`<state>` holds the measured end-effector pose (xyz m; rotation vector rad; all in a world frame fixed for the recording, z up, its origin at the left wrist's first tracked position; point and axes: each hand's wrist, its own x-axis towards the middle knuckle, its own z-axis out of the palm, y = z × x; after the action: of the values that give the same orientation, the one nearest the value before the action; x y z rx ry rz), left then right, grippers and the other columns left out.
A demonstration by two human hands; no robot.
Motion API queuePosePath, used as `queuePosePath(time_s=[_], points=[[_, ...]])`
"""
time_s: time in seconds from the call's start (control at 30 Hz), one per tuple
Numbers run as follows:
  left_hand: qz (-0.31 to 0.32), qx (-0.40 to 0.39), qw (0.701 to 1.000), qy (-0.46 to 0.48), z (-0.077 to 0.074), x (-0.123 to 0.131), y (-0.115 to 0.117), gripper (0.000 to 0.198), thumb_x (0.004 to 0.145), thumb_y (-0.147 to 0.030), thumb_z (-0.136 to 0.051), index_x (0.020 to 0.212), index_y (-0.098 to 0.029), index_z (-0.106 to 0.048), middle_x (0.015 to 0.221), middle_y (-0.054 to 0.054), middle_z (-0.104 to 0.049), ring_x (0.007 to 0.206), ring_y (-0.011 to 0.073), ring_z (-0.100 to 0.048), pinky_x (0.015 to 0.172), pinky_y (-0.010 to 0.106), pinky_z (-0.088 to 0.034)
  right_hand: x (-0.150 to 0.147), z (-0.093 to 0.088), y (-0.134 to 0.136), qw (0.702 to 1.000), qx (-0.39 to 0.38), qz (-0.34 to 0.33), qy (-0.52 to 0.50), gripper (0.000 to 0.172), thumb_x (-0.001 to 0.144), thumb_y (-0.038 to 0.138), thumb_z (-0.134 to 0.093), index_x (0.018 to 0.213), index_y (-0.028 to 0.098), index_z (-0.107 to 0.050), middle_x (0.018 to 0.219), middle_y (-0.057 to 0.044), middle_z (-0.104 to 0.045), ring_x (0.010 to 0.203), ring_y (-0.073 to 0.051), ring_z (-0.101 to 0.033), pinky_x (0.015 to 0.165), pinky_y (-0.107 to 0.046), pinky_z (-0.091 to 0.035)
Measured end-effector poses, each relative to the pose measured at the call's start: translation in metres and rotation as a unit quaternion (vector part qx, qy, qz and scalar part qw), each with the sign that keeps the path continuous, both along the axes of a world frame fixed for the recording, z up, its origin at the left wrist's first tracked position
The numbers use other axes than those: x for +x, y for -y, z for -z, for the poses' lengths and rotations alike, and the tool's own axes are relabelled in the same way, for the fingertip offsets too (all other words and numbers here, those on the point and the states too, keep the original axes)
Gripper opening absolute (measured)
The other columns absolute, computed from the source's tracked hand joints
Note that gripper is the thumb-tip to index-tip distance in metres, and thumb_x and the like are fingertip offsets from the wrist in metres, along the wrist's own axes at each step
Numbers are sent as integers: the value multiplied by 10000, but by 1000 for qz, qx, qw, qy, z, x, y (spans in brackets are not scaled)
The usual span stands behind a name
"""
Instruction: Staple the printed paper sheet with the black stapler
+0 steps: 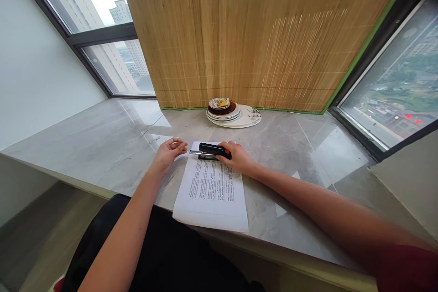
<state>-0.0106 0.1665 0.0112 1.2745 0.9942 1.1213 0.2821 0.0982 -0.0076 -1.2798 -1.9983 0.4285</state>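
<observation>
A black stapler (208,148) with a red mark near its rear lies across the upper part of a printed sheet of paper (219,214). My right hand (236,157) grips its rear end. A silvery metal strip (195,152) juts from the stapler's left end, between its dark top and base. Just left of that strip, my left hand (170,152) is raised with thumb and fingertips pinched together. Whatever sits between those fingertips, if anything, is too small to make out. Lines of text cover the paper's middle, and its near edge reaches the counter's front.
The paper rests on a grey marble-look counter (102,146). Behind it stands a stack of plates (224,117) beside a pale oval mat (251,121). A bamboo blind (239,32) hangs at the back, with windows on both sides. My legs are below the front edge.
</observation>
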Motion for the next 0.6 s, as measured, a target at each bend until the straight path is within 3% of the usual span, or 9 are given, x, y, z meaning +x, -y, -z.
queuePosePath(time_s=[0.1, 0.2, 0.37, 0.6], points=[[-21, 119, 986, -118, -1, 9, 5, 342, 698, -397, -911, 900, -175, -748, 869, 43, -744, 709, 139, -640, 632, 249, -505, 0, -1, 0, 1000, 0, -1, 2, 178, 918, 290, -699, 1077, 217, -668, 860, -24, -623, 814, -185, -569, 760, -284, -410], [-41, 190, 955, -223, -3, 19, 11, 262, 730, -392, -873, 889, -194, -807, 780, 29, -734, 657, 140, -602, 600, 262, -445, 0, 0, -1, 1000, 1, 3, 4, 193, 916, 286, -702, 1093, 215, -670, 867, -28, -627, 810, -186, -572, 764, -286, -411], [-40, 242, 915, -320, -3, 27, 16, 166, 753, -338, -839, 881, -232, -834, 726, 5, -739, 635, 154, -600, 640, 284, -454, 0, 3, -2, 1000, 6, -2, 5, 212, 920, 281, -696, 1119, 215, -668, 883, -31, -636, 817, -187, -574, 771, -287, -414], [-13, 255, 899, -357, 3, 29, 11, 127, 772, -333, -800, 872, -265, -838, 806, 5, -778, 633, 174, -560, 695, 304, -463, 1, 4, -3, 1000, 7, -4, 17, 211, 928, 269, -676, 1129, 209, -654, 899, -44, -636, 840, -203, -577, 787, -301, -423]])
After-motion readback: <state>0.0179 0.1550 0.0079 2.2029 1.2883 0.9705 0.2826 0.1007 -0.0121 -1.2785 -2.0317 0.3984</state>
